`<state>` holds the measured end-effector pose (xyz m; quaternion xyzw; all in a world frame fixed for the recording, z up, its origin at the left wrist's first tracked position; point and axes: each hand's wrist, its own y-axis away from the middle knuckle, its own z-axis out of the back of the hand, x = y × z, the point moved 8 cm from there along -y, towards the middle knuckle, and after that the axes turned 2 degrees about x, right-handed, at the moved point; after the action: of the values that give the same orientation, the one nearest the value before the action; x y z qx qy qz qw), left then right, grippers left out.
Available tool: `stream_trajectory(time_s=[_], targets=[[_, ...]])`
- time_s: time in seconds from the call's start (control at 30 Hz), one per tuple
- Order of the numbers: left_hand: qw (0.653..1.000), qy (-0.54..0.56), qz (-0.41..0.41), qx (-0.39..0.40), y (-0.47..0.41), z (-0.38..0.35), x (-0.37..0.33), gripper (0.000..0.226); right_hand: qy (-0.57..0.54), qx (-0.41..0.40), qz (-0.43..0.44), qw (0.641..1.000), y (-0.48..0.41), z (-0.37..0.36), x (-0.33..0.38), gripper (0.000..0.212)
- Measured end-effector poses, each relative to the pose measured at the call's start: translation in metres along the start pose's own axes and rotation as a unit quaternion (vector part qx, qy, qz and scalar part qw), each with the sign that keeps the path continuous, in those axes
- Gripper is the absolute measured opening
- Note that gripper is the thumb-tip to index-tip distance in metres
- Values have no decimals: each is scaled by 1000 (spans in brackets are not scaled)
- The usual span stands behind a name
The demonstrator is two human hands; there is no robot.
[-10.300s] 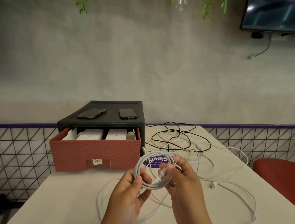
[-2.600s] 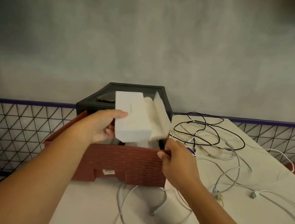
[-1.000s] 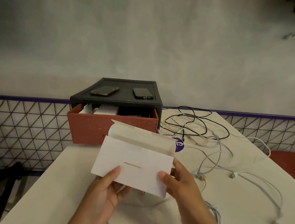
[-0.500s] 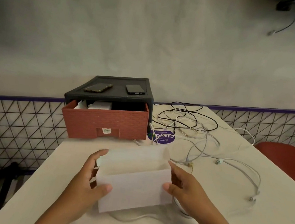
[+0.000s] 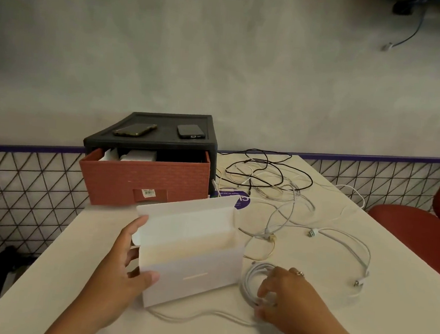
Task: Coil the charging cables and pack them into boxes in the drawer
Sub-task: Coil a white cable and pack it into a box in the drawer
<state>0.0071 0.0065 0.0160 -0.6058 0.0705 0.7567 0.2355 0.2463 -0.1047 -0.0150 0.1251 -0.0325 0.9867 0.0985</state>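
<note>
At lower centre, a left hand [image 5: 126, 272] grips an open white cardboard box [image 5: 193, 257] standing on the white table [image 5: 84, 240], thumb on its front face. Just right of it, the right hand [image 5: 287, 296] curls its fingers round a coiled white charging cable [image 5: 253, 277]. Behind, the red drawer [image 5: 144, 179] stands open, with loose cables [image 5: 265, 181] tangled to its right.

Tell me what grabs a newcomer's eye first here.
An open white box stands in the foreground, held by the left hand, while the right hand grips a coiled white cable beside it. Behind, a red drawer hangs open, with loose cables tangled to its right.
</note>
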Motion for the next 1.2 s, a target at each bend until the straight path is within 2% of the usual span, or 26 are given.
stream_trajectory(time_s=[0.1,0.23,0.33,0.5,0.67,0.8,0.87,1.0,1.2], targets=[[1000,3,-2,-1,0,-3,-1,90,22,-11,-6,1000,-1,-4,1,26],[1000,0,-1,-6,1,-2,0,90,65,-48,15,997,-1,-10,0,8],[1000,-2,1,-5,2,0,1,91,108,-94,26,989,4,-1,-4,19],[1000,12,6,-8,1,1,1,89,-14,-155,11,988,10,29,-23,14],[1000,-5,1,-4,-1,-2,2,91,-130,-177,5,976,15,73,-28,30],[1000,-17,2,4,-3,-7,1,92,-259,-197,92,941,30,124,-7,7],[1000,-21,-2,10,-4,-10,-2,91,-310,-186,141,922,30,143,8,8],[999,-22,-4,25,-4,-12,-5,92,-340,-167,202,903,18,162,32,13],[998,-19,-3,63,-1,-20,-15,90,-306,-99,205,924,-11,145,50,12]])
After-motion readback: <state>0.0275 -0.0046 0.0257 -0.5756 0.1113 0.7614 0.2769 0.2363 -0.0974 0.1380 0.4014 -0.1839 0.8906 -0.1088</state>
